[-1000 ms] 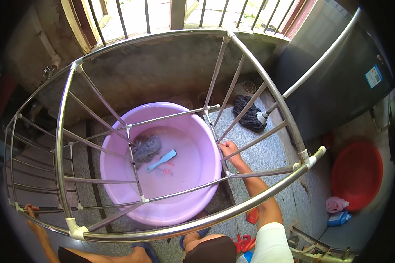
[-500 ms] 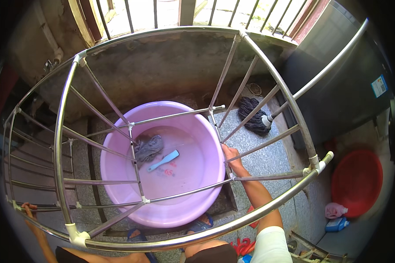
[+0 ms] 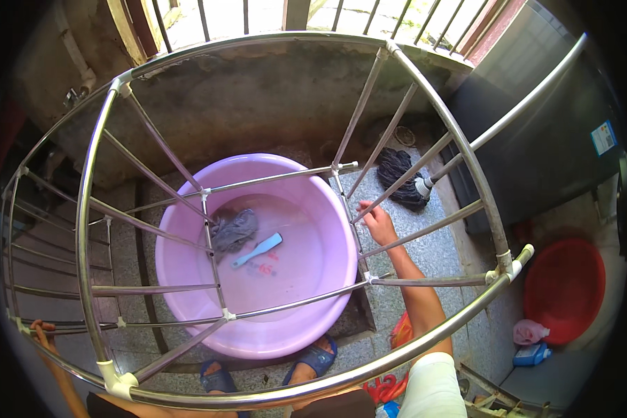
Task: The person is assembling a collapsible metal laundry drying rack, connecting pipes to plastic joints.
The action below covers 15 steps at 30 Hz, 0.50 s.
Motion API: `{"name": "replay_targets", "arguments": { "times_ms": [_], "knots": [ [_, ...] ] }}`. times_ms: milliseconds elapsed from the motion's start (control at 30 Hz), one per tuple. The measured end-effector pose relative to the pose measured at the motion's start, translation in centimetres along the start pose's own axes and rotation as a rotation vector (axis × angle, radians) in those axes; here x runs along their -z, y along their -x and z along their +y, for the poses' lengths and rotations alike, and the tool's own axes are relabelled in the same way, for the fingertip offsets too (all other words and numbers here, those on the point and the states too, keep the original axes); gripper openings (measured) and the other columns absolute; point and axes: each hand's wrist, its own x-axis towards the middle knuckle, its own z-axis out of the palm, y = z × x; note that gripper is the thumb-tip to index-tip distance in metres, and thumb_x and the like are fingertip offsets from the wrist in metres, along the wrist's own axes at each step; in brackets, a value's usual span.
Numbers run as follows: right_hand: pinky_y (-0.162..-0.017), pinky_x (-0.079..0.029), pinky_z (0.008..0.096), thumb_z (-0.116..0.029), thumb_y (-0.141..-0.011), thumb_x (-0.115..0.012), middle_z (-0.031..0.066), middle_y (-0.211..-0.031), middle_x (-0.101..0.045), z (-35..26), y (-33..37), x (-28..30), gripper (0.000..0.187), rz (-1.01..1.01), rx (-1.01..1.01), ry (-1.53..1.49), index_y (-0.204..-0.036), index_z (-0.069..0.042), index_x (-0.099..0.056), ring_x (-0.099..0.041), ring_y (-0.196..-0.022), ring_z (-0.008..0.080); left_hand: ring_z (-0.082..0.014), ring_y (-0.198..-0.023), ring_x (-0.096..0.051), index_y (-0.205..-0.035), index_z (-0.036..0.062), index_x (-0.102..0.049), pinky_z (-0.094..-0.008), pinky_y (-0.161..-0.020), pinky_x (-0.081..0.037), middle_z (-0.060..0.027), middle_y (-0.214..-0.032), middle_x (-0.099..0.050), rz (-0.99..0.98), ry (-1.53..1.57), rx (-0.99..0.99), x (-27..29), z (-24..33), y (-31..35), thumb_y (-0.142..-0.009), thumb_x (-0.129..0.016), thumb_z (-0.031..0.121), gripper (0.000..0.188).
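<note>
Two hands working at metal rack [image 3: 228, 315], which is standing over/in front of lilac basin [image 3: 254, 341]. L hand [image 3: 43, 330] is grasping rack's lower L corner; R hand [image 3: 378, 223] is hovering nr R-side rungs, fingers loosely bent, contact unclear.

The sleeve [image 3: 435, 386] is short and white, the shorts [image 3: 338, 405] are very dark, and the sandals [image 3: 218, 380] are blue with wide straps [image 3: 319, 359]. The left hand [image 3: 43, 333] and right hand [image 3: 378, 224] are bare.
</note>
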Motion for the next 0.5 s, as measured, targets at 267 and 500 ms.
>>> {"name": "replay_targets", "arguments": {
  "times_ms": [267,500],
  "knots": [
    [-0.075,-0.052,0.0274,-0.013,-0.080,-0.067,0.0133,-0.103,-0.064,-2.0,-1.6,-1.4,0.051,-0.145,-0.028,-0.092,-0.127,-0.001,-0.052,-0.063,-0.088,0.0161,-0.0225,-0.090,-0.059,-0.111,-0.0002,-0.052,-0.0374,-0.089,-0.047,-0.0140,-0.098,-0.061,-0.008,0.039,-0.018,0.6,-0.4,-0.4,-0.098,-0.046,0.025,0.029],
    [-0.069,-0.051,0.0251,-0.012,-0.075,-0.070,0.0054,-0.083,-0.064,-3.2,-1.1,-2.3,0.053,-0.111,-0.073,-0.120,-0.125,-0.003,-0.055,-0.062,-0.076,0.0118,-0.0240,-0.091,-0.059,-0.111,-0.0008,-0.051,-0.0389,-0.090,-0.046,-0.0148,-0.098,-0.061,-0.037,0.112,-0.015,2.1,-2.1,-1.3,-0.097,-0.048,0.027,0.031]
  ]
}}
